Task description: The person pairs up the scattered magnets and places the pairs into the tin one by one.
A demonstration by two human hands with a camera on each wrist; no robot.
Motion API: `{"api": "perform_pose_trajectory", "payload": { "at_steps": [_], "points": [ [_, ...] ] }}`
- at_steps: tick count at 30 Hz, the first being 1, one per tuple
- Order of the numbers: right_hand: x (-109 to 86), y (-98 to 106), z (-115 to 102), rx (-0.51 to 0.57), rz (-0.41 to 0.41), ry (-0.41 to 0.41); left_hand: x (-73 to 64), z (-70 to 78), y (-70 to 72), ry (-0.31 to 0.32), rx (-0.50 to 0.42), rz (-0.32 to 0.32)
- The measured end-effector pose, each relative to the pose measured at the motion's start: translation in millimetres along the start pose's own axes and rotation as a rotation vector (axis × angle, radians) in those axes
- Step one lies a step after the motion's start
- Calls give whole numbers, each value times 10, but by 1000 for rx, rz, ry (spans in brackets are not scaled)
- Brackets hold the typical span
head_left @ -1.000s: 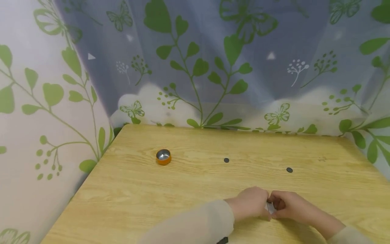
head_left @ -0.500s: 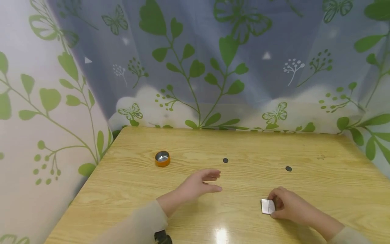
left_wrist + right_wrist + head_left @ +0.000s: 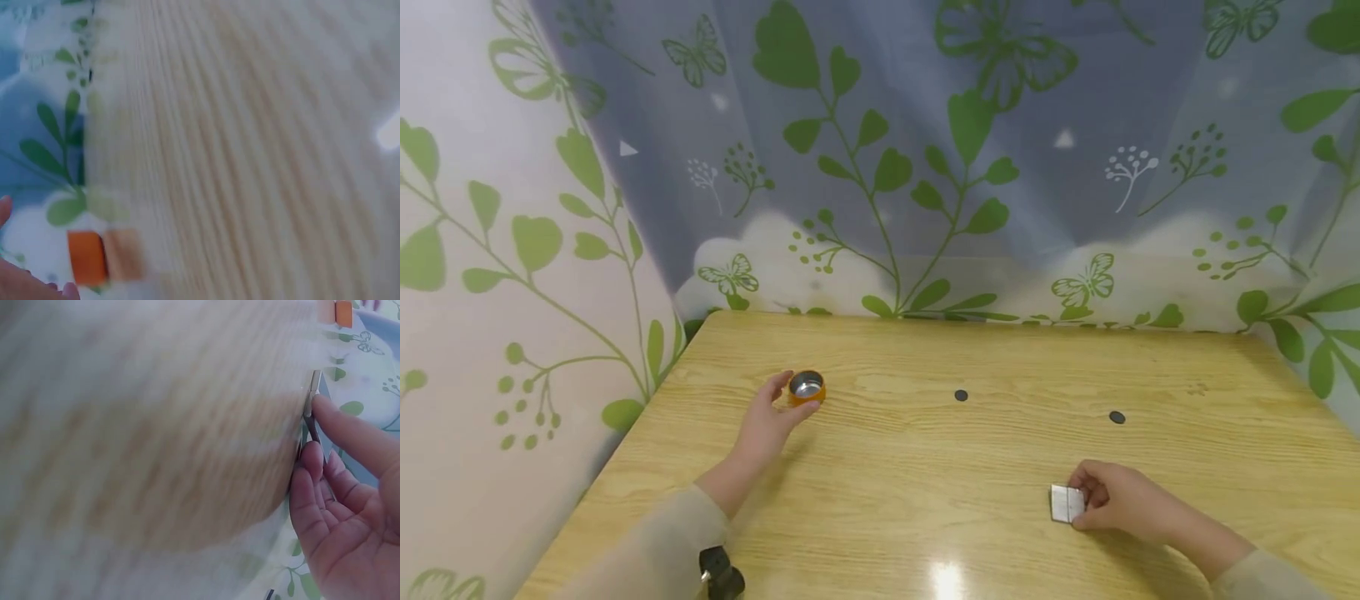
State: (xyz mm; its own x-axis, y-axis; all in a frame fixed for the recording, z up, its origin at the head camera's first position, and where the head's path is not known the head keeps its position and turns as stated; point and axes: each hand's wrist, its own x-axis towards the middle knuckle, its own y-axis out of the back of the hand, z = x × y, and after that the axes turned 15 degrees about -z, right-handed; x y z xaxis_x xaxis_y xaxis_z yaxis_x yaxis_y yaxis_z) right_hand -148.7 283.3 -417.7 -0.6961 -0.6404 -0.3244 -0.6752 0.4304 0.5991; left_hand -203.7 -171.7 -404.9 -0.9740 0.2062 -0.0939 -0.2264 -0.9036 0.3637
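Note:
A small orange cup (image 3: 807,388) with a shiny metal inside stands on the wooden table at the left. My left hand (image 3: 767,425) reaches round its near left side, thumb in front and fingers behind; in the left wrist view, the fingertips (image 3: 70,291) show beside the orange wall with a small gap. At the right, my right hand (image 3: 1123,500) pinches a small flat silver square (image 3: 1067,504) with a line down its middle, held by its right edge between thumb and fingers. The right wrist view shows this silver piece (image 3: 314,390) edge-on.
Two small dark round discs lie further back on the wooden table (image 3: 880,467): one disc (image 3: 961,396) near the middle, another disc (image 3: 1117,417) to the right. A leaf-patterned curtain (image 3: 880,167) closes off the back and sides. A black device (image 3: 722,573) sits on my left wrist.
My left hand has let go of the silver square and moved left to the orange cup. My right hand keeps holding the square in about the same spot.

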Motion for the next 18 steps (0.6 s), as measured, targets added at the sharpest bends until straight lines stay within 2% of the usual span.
{"api": "perform_pose_trajectory", "payload": {
  "at_steps": [3,6,12,15,18],
  "points": [
    [-6,18,13,38,-12,-10,86,-108,95,70,29,-29],
    [-4,28,26,55,-16,-8,184,-219,163,111,27,-96],
    [-11,71,51,15,2,14,414,-318,309,80,18,-251],
    [-32,82,81,79,-15,9,468,-332,338,93,45,-266],
    [-43,91,107,186,-43,18,484,-345,341,108,48,-249]
  ]
}}
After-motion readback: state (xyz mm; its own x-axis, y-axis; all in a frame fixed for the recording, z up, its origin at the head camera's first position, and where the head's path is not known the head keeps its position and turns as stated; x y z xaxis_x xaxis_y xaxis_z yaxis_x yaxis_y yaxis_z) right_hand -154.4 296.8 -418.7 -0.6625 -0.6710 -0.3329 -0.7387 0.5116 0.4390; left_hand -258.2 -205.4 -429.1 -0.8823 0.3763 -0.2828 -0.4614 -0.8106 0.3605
